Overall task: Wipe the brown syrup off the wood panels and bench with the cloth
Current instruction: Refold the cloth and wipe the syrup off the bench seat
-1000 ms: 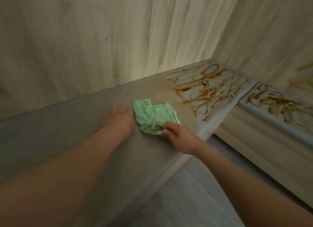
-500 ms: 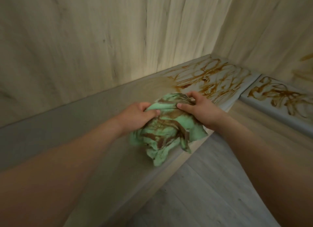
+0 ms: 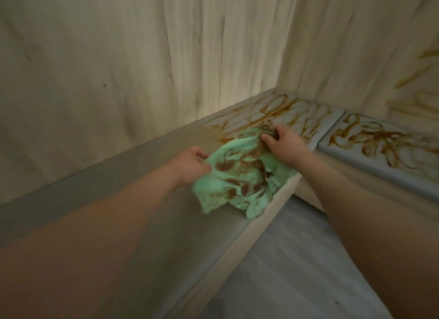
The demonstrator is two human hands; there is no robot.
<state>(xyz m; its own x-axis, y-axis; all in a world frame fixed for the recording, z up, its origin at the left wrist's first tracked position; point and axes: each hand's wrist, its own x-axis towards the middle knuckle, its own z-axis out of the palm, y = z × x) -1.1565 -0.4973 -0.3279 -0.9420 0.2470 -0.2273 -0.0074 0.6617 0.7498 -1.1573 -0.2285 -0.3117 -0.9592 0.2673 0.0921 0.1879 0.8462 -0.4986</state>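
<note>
We've got the cloth (image 3: 240, 183) spread over the front edge of the tabletop (image 3: 142, 199), blotched brown all over. Our left hand (image 3: 192, 169) pinches its near corner, and our right hand (image 3: 282, 145) has its fingers (image 3: 266, 136) curled round the far one. Syrup (image 3: 285, 111) squiggles cover the tabletop just past the right hand.

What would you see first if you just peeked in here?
The mint-green cloth, blotched with brown, hangs over the bench's front edge in the middle, gripped by the left hand and right hand. Just beyond it, brown syrup squiggles cover the bench up to the corner. More syrup lies on the next bench section to the right, with faint streaks on the right wall panel.
</note>
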